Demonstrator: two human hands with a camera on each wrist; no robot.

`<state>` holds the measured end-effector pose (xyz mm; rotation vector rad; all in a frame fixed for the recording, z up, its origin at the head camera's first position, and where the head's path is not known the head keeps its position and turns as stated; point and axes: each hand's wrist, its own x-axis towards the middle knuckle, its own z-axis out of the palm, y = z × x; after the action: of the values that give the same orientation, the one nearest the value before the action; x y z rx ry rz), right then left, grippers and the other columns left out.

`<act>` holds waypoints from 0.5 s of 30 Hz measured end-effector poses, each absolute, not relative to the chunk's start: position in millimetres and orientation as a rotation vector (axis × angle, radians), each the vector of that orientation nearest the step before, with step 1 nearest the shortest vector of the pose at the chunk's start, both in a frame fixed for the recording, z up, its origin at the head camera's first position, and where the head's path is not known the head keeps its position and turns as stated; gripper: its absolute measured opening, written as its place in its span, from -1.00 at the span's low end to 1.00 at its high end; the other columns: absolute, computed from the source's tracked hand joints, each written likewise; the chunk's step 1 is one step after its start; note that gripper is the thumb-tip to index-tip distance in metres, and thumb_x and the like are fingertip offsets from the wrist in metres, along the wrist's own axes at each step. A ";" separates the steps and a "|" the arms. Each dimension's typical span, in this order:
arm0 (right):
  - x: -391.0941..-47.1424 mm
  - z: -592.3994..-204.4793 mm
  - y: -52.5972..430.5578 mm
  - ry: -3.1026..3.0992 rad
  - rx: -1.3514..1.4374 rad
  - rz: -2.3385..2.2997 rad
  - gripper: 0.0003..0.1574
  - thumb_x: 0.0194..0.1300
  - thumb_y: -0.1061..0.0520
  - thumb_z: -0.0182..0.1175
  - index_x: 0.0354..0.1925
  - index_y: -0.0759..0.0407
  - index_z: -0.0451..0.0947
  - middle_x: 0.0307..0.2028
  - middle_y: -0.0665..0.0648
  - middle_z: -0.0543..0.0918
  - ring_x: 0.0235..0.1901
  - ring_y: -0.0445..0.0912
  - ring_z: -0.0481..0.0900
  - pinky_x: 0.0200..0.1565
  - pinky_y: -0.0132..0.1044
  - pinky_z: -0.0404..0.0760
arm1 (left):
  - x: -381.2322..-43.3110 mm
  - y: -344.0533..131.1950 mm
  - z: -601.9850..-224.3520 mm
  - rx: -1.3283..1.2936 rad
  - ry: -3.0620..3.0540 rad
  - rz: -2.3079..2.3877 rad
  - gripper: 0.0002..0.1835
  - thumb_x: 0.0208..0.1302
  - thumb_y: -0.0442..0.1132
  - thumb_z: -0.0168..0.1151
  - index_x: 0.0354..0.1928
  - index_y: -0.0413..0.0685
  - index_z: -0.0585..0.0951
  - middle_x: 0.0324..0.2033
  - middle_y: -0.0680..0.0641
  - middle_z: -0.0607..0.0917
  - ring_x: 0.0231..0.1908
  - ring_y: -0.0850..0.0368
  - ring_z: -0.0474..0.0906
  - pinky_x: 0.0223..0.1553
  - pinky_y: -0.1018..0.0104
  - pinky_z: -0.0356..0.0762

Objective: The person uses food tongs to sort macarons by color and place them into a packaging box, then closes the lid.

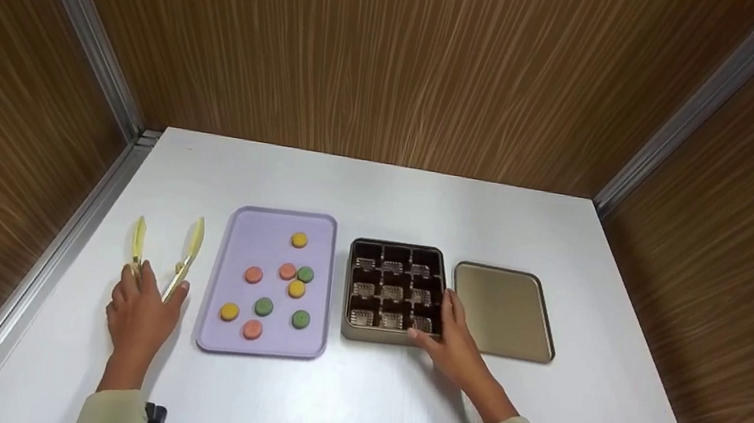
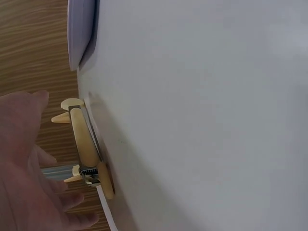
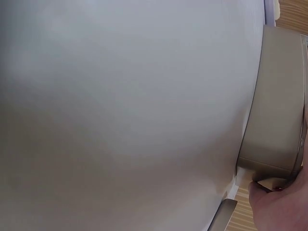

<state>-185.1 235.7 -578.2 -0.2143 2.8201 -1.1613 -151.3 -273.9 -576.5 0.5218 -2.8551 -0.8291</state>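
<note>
At the left of the head view, my left hand [image 1: 143, 316] is over the near end of gold tongs [image 1: 195, 240], its thumb and fingers spread to either side. The tongs' arms stand apart on the table. In the left wrist view, loosely bent fingers show beside the tongs [image 2: 84, 137], and no firm hold is visible. My right hand [image 1: 457, 348] grips the near right corner of a metal box [image 1: 373, 335], thumb on the front rim and fingers along the right side. A dark divided insert [image 1: 394, 277] with several bare compartments lines the box.
Between the tongs and the box lies a lilac tray [image 1: 260, 241] bearing several small macarons in pink [image 1: 254, 274], yellow [image 1: 299, 239] and green [image 1: 264, 306]. A flat metal lid [image 1: 504, 311] lies right of the box. Wood-grain panels [image 1: 394, 64] enclose the white table [image 1: 354, 408].
</note>
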 end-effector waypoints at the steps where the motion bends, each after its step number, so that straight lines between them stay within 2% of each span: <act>1: -185.0 -578.1 235.7 2.822 -0.219 -1.159 0.45 0.21 -0.42 0.31 0.61 0.22 -0.29 0.61 0.25 -0.20 0.54 0.30 -0.03 0.43 0.23 0.17 | -150.9 -274.5 -576.4 0.539 -2.852 -0.846 -0.03 0.48 0.17 0.03 0.55 -0.39 -0.11 0.50 -0.51 -0.12 0.43 -0.58 -0.08 0.31 -0.49 -0.02; 9: -183.6 -577.9 236.7 2.823 -0.241 -1.166 0.45 0.22 -0.40 0.30 0.61 0.25 -0.30 0.60 0.26 -0.19 0.52 0.31 0.04 0.39 0.26 0.24 | -151.1 -278.3 -579.6 0.632 -2.848 -0.915 0.01 0.46 0.18 0.06 0.57 -0.35 -0.17 0.46 -0.58 -0.05 0.34 -0.65 0.07 0.23 -0.48 0.15; 15: -183.5 -577.8 236.5 2.839 -0.232 -1.171 0.44 0.21 -0.38 0.32 0.61 0.25 -0.28 0.60 0.26 -0.16 0.50 0.33 0.06 0.40 0.24 0.22 | -151.6 -278.8 -581.9 0.618 -2.850 -0.914 0.00 0.44 0.09 0.13 0.56 -0.37 -0.17 0.35 -0.59 0.21 0.25 -0.62 0.22 0.16 -0.42 0.26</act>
<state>-183.5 236.5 -577.8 -0.2315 2.8390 -1.1712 -151.6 -278.8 -581.9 0.6183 -2.8502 -0.9140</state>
